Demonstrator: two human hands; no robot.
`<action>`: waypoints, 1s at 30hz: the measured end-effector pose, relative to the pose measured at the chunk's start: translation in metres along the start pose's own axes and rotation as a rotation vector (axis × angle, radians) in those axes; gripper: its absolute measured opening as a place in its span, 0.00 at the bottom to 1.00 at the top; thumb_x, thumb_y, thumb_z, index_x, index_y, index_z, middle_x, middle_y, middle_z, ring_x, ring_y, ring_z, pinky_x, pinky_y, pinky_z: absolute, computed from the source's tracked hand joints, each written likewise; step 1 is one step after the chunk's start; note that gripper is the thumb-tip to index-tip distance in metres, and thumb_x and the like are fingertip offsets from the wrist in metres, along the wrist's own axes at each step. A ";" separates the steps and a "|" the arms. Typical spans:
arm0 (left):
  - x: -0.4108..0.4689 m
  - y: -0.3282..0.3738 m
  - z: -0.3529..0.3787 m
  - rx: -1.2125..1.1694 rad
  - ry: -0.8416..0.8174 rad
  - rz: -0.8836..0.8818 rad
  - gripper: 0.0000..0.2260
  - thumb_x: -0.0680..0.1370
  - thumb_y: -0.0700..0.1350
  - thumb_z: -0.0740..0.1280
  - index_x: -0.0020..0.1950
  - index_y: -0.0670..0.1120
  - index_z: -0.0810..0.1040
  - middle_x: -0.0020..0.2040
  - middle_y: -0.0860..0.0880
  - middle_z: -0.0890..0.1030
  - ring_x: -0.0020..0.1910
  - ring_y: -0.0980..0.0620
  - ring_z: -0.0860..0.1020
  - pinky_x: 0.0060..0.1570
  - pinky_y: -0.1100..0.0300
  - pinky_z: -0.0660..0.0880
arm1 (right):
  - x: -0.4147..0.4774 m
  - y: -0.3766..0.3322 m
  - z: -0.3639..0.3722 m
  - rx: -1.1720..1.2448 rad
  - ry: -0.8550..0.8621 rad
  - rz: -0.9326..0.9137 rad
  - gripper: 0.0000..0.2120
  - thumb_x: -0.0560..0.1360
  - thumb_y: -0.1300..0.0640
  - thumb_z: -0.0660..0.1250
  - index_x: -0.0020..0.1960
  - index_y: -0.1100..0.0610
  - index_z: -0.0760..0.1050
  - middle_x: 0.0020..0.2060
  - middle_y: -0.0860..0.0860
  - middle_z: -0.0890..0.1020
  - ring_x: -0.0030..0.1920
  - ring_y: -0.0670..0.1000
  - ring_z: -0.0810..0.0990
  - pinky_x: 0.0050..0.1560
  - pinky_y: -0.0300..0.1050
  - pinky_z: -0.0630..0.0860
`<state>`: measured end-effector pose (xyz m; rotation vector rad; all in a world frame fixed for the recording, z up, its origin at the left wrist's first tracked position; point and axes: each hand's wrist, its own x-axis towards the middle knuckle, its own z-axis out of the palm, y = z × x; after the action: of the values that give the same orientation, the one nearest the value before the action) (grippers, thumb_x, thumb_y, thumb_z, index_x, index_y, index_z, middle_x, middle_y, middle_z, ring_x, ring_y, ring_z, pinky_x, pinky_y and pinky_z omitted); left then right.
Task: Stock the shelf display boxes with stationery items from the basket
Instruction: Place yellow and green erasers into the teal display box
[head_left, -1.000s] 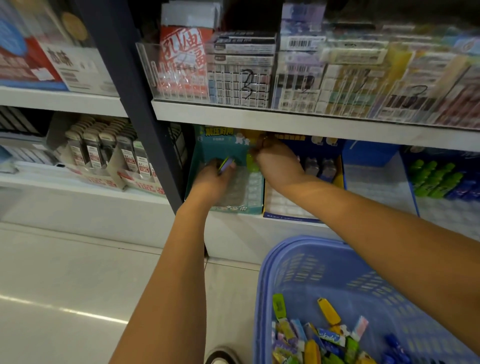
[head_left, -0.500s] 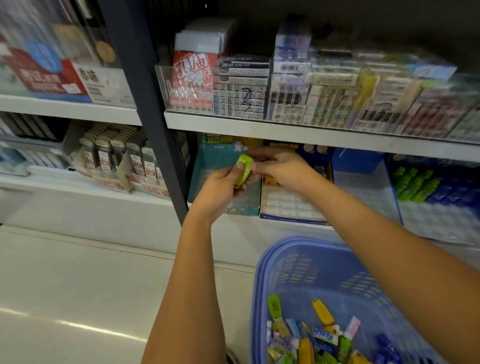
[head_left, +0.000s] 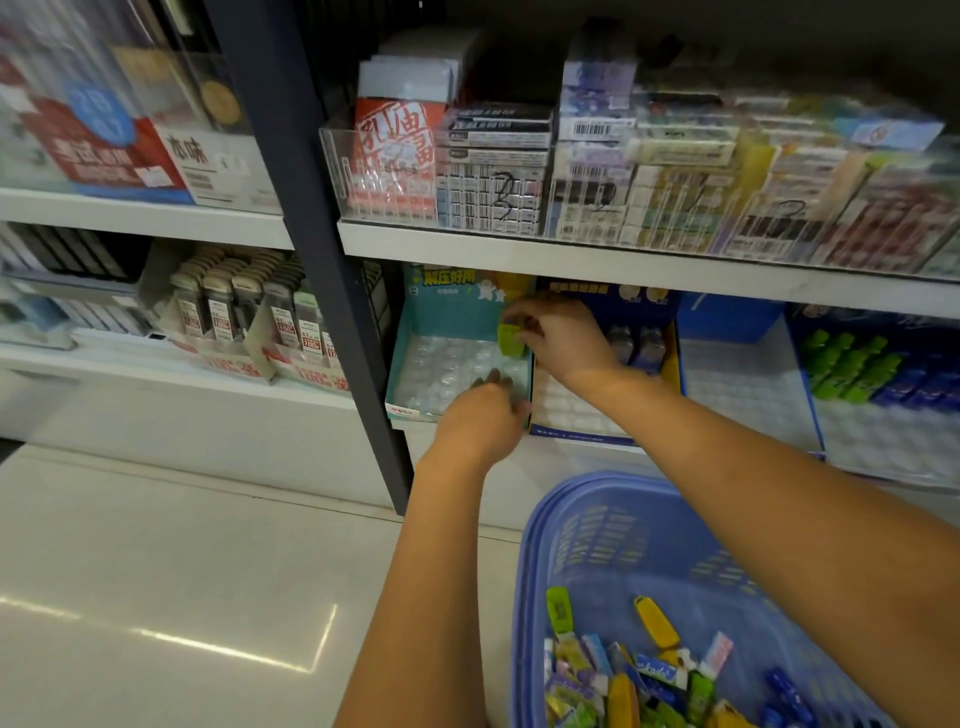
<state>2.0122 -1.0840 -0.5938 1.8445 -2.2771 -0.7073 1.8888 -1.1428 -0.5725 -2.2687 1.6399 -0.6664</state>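
Nearest, at the lower right: a blue plastic basket (head_left: 540, 545) with slotted walls, loaded at its bottom with a jumble of small stationery items (head_left: 623, 680) in yellow, green, blue and white wrappers. To the left of the basket, pale glossy floor (head_left: 156, 571) with streaks of reflected light. Reaching away from the near edge, two bare forearms, the left one rising from the bottom centre, the right one crossing above the basket from the right. Farther on, the left hand (head_left: 480, 418) at the near right corner of a teal display box (head_left: 402, 364) on the low shelf, knuckles toward the camera, fingers bent forward over a clear blister tray (head_left: 441, 364) inside the box. Cannot tell whether gripping something or merely resting there, fingertips blurred. Just beyond, the right hand (head_left: 566, 338) over the wall between the teal box and a dark blue display box (head_left: 571, 434) to its right, pinching a small green item (head_left: 511, 340) between thumb and fingers, over the far right part of the blister tray. Behind the right wrist, two small grey-capped pieces (head_left: 636, 340) standing in the dark blue box. Farther right on the same shelf, another blue box (head_left: 810, 395) with rows of green and blue pieces (head_left: 852, 364). Left of the teal box, a dark upright post (head_left: 311, 234). Farthest, on the upper shelf (head_left: 571, 254), a clear bin (head_left: 337, 171) packed with boxed goods, too blurred to read.
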 end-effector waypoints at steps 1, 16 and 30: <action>0.001 -0.001 0.000 0.017 -0.019 0.007 0.20 0.83 0.47 0.53 0.73 0.42 0.65 0.76 0.43 0.59 0.71 0.41 0.64 0.66 0.52 0.64 | 0.001 0.000 0.001 -0.018 -0.009 0.002 0.13 0.75 0.62 0.66 0.59 0.57 0.78 0.59 0.56 0.79 0.59 0.58 0.77 0.61 0.49 0.73; 0.001 -0.007 0.000 -0.024 0.010 0.048 0.17 0.82 0.48 0.55 0.68 0.44 0.71 0.74 0.43 0.63 0.69 0.42 0.67 0.63 0.52 0.66 | 0.001 0.006 -0.002 0.113 -0.001 0.078 0.14 0.76 0.61 0.66 0.60 0.61 0.78 0.62 0.56 0.77 0.63 0.55 0.74 0.60 0.31 0.64; 0.002 0.000 0.002 0.066 0.075 0.029 0.15 0.81 0.48 0.57 0.59 0.40 0.75 0.62 0.39 0.74 0.59 0.38 0.74 0.50 0.52 0.69 | 0.010 -0.015 -0.004 -0.106 -0.151 0.120 0.14 0.78 0.54 0.59 0.61 0.56 0.76 0.60 0.57 0.77 0.57 0.56 0.76 0.59 0.48 0.74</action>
<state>2.0109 -1.0855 -0.5955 1.8286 -2.3008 -0.5555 1.9016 -1.1475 -0.5600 -2.2090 1.7586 -0.3789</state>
